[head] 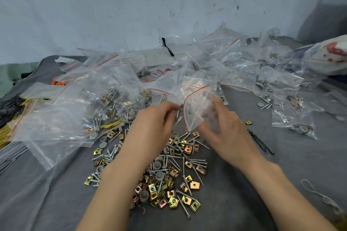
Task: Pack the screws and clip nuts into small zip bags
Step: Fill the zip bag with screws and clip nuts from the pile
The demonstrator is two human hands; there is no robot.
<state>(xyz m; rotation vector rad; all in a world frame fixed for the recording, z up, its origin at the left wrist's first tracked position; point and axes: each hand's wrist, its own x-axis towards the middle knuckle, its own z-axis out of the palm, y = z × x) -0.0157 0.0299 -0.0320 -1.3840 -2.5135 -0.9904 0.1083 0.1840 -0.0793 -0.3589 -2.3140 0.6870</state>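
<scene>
Screws and clip nuts (169, 174) lie loose in a heap on the grey cloth (244, 184) at 6 o'clock in the head view, spread between both forearms. Round grey caps (159, 175) are mixed in among them. Just above the heap, near the centre of the frame, a small zip bag (195, 107) is held up with its red-lined mouth turned toward 9 o'clock. Filled bags (105, 99) pile up from 9 o'clock round through 12 to 3.

As I judge it, the mouth is only part open, so a screw could catch the zip lip and drop back onto the heap. Sharp tips might also pierce the thin film if pushed in hard, and caps could be scooped up by mistake.

The left hand (152, 125) comes in from 7 o'clock, back upward, fingers curled and tips pinched at the bag's mouth — seemingly on its near lip, though a slim pale piece, perhaps a screw, shows beneath them. The right hand (225, 129) reaches in from 5 o'clock and grips the bag — thumb on its front, fingers curled behind and visible through the plastic.
</scene>
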